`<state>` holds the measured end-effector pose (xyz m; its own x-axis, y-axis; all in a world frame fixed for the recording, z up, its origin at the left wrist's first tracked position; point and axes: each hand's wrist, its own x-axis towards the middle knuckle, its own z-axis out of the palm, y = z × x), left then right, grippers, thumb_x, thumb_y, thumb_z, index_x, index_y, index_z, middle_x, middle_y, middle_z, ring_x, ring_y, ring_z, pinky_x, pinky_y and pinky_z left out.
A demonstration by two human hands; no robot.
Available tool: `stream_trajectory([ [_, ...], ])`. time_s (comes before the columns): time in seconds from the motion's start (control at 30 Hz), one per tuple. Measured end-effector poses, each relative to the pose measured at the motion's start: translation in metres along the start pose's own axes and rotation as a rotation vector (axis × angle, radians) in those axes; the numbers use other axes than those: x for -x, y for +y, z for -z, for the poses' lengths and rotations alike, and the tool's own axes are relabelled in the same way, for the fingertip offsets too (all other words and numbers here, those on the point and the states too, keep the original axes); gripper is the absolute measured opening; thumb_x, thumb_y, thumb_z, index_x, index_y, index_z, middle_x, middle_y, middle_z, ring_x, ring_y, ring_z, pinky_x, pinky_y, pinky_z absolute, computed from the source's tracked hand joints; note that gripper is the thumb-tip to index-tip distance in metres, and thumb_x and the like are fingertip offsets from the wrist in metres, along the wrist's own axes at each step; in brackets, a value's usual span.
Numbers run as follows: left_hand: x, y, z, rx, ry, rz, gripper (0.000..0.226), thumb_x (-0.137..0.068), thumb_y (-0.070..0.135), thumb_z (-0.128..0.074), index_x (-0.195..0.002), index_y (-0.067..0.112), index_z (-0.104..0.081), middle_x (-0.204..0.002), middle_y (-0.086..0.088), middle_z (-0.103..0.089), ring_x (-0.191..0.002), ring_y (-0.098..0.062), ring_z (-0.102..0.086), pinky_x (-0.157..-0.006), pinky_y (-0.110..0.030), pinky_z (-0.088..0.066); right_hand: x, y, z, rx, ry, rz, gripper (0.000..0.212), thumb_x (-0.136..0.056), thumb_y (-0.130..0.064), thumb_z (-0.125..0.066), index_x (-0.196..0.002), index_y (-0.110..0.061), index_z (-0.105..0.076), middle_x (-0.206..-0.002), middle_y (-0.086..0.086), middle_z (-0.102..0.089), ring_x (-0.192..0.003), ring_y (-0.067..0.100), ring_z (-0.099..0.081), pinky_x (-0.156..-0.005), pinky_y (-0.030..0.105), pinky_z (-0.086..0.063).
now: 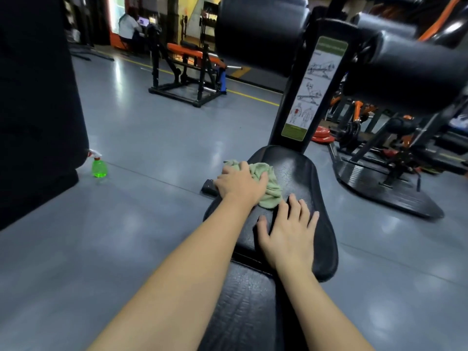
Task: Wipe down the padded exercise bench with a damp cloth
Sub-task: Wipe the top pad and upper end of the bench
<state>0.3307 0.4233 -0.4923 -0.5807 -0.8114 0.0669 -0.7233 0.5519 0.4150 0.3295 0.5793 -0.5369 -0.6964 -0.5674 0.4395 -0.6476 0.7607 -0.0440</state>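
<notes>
Mid-wipe, I reckon: my left hand (240,183) grips the crumpled pale green cloth (271,191) on the black padded bench seat (298,173) (far-left edge). My right hand (288,231) lies flat and splayed, holding nothing. The black near back pad (243,300) is probably still to do.

Left hand (240,184) atop cloth (273,191) on bench (300,173)

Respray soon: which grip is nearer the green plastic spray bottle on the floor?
Left. The left grip holds the pale green cloth, right of the bottle; the right grip lies farther right.
</notes>
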Motion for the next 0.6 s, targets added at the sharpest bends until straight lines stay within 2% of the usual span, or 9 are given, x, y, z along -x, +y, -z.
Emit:
stream_trajectory([
  [0.17, 0.023, -0.005, -0.002, -0.089, 0.019, 0.006, 0.066, -0.101, 0.062, -0.026, -0.143, 0.013, -0.038, -0.143, -0.033, -0.035, -0.117, -0.051, -0.048, -0.096, -0.059, -0.042, 0.003, -0.002, 0.001, 0.000, 0.000, -0.010, 0.073, -0.094, -0.054, -0.027, -0.150, -0.009, -0.043, -0.161, 0.018, -0.034, -0.150, 0.037, -0.023, -0.120, 0.064, -0.015],
  [0.23, 0.013, 0.001, -0.007, -0.043, 0.031, -0.017, 0.059, -0.103, 0.054, -0.029, -0.142, 0.011, -0.039, -0.145, -0.031, -0.032, -0.120, -0.054, -0.043, -0.098, -0.058, -0.042, 0.003, -0.002, -0.001, 0.000, 0.015, -0.007, 0.072, -0.095, -0.051, -0.028, -0.150, -0.008, -0.044, -0.159, 0.019, -0.036, -0.149, 0.038, -0.026, -0.119, 0.065, -0.018],
  [0.33, -0.018, 0.017, -0.013, 0.068, 0.063, -0.075, 0.055, -0.105, 0.047, -0.031, -0.142, 0.008, -0.039, -0.145, -0.029, -0.032, -0.122, -0.050, -0.042, -0.102, -0.054, -0.041, 0.002, -0.002, -0.002, 0.001, 0.020, -0.004, 0.072, -0.095, -0.051, -0.027, -0.151, -0.008, -0.044, -0.159, 0.020, -0.036, -0.148, 0.039, -0.027, -0.119, 0.065, -0.018],
  [0.5, -0.076, 0.058, -0.009, 0.118, 0.056, -0.090, 0.062, -0.104, 0.054, -0.034, -0.144, 0.008, -0.038, -0.144, -0.030, -0.034, -0.121, -0.047, -0.045, -0.100, -0.053, -0.047, 0.001, 0.002, -0.007, 0.005, 0.051, 0.006, 0.072, -0.095, -0.052, -0.029, -0.151, -0.010, -0.044, -0.159, 0.019, -0.037, -0.149, 0.038, -0.028, -0.120, 0.064, -0.020],
  [0.6, -0.092, 0.069, -0.011, 0.226, 0.048, -0.096, 0.073, -0.103, 0.058, -0.036, -0.154, 0.008, -0.024, -0.151, -0.027, -0.027, -0.132, -0.045, -0.037, -0.108, -0.050, -0.039, 0.000, 0.004, -0.009, -0.012, 0.091, 0.009, 0.070, -0.093, -0.052, -0.032, -0.148, -0.011, -0.049, -0.156, 0.018, -0.041, -0.147, 0.037, -0.030, -0.120, 0.063, -0.020],
])
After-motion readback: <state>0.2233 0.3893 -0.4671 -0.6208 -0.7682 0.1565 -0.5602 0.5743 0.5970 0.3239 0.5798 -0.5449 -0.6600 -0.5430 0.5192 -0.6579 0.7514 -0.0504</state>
